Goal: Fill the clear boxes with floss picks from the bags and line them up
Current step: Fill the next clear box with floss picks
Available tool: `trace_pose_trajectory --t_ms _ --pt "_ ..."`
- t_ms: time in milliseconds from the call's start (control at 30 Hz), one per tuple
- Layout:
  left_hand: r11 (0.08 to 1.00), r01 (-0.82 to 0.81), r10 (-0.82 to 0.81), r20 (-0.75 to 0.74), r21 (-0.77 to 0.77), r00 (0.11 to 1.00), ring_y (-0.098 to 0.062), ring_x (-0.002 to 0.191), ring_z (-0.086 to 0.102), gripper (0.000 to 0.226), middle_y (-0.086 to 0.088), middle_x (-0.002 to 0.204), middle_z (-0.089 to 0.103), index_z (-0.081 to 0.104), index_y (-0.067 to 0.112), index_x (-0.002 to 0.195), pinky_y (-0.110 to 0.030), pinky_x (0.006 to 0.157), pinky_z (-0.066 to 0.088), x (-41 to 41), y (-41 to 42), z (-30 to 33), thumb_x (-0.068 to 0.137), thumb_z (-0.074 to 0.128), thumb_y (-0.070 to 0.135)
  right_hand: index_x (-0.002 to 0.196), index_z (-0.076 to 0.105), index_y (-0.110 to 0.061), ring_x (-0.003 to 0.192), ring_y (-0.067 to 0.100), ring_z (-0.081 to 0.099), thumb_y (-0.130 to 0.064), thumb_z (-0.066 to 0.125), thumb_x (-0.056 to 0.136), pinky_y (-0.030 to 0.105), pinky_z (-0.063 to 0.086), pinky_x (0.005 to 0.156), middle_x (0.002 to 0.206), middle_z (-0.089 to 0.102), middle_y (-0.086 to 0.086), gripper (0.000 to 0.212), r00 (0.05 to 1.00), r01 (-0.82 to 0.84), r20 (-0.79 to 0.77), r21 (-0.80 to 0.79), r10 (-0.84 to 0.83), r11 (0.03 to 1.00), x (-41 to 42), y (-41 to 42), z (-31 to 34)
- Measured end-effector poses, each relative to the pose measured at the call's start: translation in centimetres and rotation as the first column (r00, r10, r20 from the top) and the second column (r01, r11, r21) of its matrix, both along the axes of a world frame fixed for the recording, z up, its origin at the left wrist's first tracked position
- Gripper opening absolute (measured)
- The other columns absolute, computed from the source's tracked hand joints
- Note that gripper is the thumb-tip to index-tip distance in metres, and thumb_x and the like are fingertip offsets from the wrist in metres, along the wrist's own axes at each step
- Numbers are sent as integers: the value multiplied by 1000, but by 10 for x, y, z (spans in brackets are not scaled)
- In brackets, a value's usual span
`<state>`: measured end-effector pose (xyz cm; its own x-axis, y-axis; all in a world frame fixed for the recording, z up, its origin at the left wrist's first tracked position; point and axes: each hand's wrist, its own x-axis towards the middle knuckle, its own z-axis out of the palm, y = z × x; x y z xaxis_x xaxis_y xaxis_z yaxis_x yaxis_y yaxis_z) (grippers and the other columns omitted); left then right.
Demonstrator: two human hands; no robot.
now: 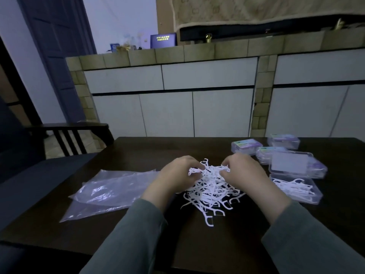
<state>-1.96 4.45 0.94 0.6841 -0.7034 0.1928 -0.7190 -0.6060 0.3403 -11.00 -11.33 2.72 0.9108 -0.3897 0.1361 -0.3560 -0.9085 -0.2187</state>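
A heap of white floss picks point(209, 191) lies in the middle of the dark table point(138, 147). My left hand point(177, 173) and my right hand point(243, 172) rest on top of the heap, each with fingers curled around a bunch of picks. To the right stands an open clear box point(296, 187) with several picks inside; its lid point(292, 165) is hinged up behind it. Three closed clear boxes point(246, 146) with coloured labels stand further back on the right. Empty clear plastic bags point(110, 190) lie flat on the left.
A dark wooden chair point(73, 137) stands at the table's left far corner. Behind the table runs a tiled counter with white cabinet doors point(167, 113). The table's near edge is below my sleeves.
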Motion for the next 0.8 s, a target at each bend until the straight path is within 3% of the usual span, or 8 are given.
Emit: trace_pose_trajectory --t_ms 133,233,533,800 --pt "989 98 -98 -4 115 995 -9 135 36 53 15 149 39 54 34 134 -31 109 36 -8 -18 -2 91 54 4 122 59 -19 119 25 50 -44 58 90 41 42 100 127 58 6 41 983 61 -161 -140 -84 988 -2 -24 -7" --pt "973 115 -118 7 199 993 -11 136 35 67 15 149 39 50 36 136 -35 108 39 -11 -29 -5 86 52 -8 120 58 -20 124 26 46 -52 55 90 42 32 105 128 58 4 44 964 86 -233 -175 -126 981 -2 -34 -12" --pt "977 101 -122 100 190 988 -10 118 47 27 13 130 56 68 34 114 -35 97 45 -5 -36 -8 91 63 21 121 61 -25 113 21 54 -43 58 92 46 31 105 117 64 -1 34 992 54 -101 -152 -70 987 4 -37 -25" --pt "992 52 -67 134 113 989 -7 101 54 15 12 111 61 69 29 104 -21 78 44 -5 -31 -4 94 59 24 121 63 -29 113 19 55 -43 57 93 43 31 104 116 66 -3 32 996 72 62 -125 -65 990 2 -36 -29"
